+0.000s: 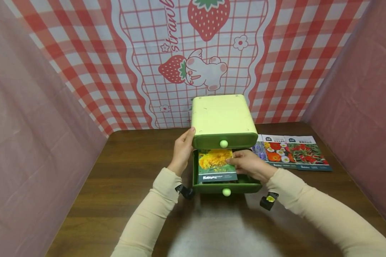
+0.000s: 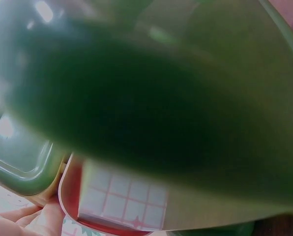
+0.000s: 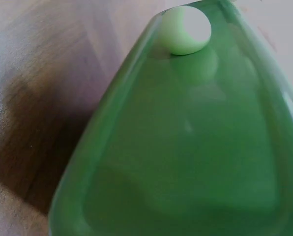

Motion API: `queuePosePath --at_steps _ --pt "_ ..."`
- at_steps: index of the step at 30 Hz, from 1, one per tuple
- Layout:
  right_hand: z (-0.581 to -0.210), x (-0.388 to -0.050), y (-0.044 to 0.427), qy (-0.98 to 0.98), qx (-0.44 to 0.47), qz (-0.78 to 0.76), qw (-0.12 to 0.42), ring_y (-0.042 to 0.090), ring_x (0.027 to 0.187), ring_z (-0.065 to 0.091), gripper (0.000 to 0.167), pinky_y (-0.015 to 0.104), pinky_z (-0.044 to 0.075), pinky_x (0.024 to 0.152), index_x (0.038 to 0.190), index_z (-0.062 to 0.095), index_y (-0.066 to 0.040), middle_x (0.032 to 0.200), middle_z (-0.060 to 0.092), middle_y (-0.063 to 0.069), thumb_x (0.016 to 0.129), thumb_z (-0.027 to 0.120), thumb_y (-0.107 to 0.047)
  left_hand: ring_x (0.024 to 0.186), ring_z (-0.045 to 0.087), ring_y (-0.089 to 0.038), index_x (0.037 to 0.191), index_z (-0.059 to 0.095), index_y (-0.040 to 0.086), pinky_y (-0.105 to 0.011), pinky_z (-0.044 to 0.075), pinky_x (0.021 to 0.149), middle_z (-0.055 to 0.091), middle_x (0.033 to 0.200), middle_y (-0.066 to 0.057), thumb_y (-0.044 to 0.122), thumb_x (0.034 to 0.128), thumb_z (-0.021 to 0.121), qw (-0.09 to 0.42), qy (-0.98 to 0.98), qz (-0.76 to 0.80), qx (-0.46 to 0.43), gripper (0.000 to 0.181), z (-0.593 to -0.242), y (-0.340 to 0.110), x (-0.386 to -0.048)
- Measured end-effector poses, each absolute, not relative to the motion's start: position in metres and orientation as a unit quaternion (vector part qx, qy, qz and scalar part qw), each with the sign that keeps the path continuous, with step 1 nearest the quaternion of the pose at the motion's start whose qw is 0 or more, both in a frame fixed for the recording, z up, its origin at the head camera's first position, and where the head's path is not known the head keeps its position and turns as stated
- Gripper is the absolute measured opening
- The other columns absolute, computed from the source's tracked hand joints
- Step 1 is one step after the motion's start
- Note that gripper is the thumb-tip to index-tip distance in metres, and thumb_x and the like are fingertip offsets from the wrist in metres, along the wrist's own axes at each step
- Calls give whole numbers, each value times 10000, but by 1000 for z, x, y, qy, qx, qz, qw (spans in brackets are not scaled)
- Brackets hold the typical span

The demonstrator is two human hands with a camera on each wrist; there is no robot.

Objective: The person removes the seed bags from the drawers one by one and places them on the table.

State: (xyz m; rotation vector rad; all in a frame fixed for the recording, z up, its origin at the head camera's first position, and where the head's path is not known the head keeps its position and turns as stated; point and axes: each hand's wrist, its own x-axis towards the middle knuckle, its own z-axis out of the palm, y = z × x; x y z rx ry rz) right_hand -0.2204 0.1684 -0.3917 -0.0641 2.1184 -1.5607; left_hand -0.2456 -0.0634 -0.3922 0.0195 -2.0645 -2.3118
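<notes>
A small cabinet with a pale yellow top (image 1: 223, 114) and two green drawers stands on the table. Its lower drawer (image 1: 209, 189) is pulled out, and its upper drawer (image 1: 209, 141) is closed. My left hand (image 1: 181, 151) rests against the cabinet's left side, beside the upper drawer; its fingers (image 2: 48, 219) show at the lower left of the left wrist view. With my right hand (image 1: 252, 165) I pinch the right edge of a seed packet with yellow flowers (image 1: 215, 160), which lies in the lower drawer. The drawer front (image 3: 186, 142) hides my right hand in the right wrist view.
Several flower seed packets (image 1: 308, 151) lie overlapping on the brown table (image 1: 132, 178), right of the cabinet. A red and white checked cloth (image 1: 96, 64) hangs behind. Pink curtains (image 1: 350, 82) close off both sides.
</notes>
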Motion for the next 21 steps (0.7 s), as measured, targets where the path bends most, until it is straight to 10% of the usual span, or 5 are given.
queuePosePath --at_steps 21 --pt "-370 -200 203 755 -54 -567 326 93 532 273 251 209 273 519 753 542 -117 596 341 -44 985 588 -198 1190 607 -241 1423 515 95 -362 530 1002 514 1471 -64 476 985 536 24 -664 -747 23 581 -393 -61 -247"
